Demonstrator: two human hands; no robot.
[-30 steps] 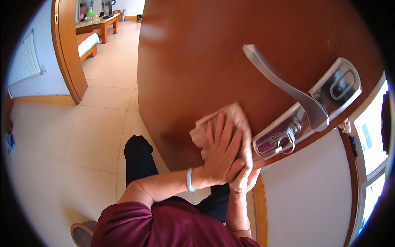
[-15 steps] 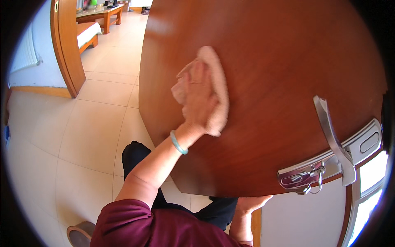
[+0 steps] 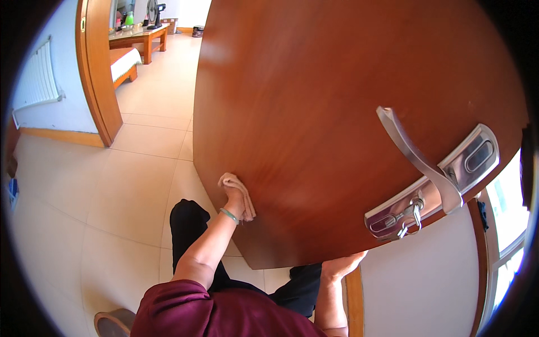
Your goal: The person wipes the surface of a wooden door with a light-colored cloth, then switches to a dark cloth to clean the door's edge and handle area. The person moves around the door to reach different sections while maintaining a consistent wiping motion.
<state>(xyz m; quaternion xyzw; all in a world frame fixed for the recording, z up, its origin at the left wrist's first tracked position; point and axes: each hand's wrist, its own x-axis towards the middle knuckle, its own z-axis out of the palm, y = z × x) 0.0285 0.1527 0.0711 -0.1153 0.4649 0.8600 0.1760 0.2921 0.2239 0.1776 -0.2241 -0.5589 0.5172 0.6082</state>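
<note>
A reddish-brown wooden door (image 3: 314, 112) fills most of the view, its surface facing me. Low on its left part, my left hand (image 3: 234, 208) presses a folded pinkish-beige cloth (image 3: 247, 205) against the wood; the cloth covers most of the fingers. A pale green bangle (image 3: 229, 215) circles that wrist. My right hand (image 3: 341, 265) is at the door's near edge, right of my knee, its fingers mostly hidden behind the door. Farther right, the door carries a silver lever handle (image 3: 418, 157) on a long metal plate, with a bunch of keys (image 3: 414, 219) hanging from the lock.
Pale tiled floor (image 3: 129, 191) stretches along the left. A wooden door frame (image 3: 101, 73) leads to a room with a low wooden table (image 3: 147, 42) and a fan (image 3: 154, 14). A round-ended brown object (image 3: 112, 323) lies at lower left. A bright window (image 3: 505, 213) is at right.
My left hand has moved down and to the left across the door with the cloth, which is now more bunched. The handle appears shifted up and left. My right hand stays at the edge.
</note>
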